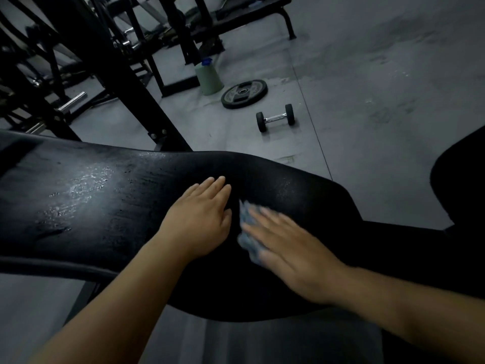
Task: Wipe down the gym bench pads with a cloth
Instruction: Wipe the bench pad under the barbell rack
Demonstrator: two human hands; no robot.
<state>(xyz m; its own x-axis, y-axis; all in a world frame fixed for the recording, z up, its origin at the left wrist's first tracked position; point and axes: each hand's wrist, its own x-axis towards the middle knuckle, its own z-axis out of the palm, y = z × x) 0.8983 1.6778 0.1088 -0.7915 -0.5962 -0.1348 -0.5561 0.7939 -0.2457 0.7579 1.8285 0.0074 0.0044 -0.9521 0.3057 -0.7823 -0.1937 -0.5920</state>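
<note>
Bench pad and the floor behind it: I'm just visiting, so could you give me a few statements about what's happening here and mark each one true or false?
1. The right hand presses a bluish cloth against the black bench pad. True.
2. The left hand grips a spray bottle. False: it rests flat on the pad, fingers straight, holding nothing.
3. A dumbbell lies on the floor beyond the pad. True.
4. The weight plate is stacked on top of the dumbbell. False: it lies flat on the floor, apart from the dumbbell.
</note>
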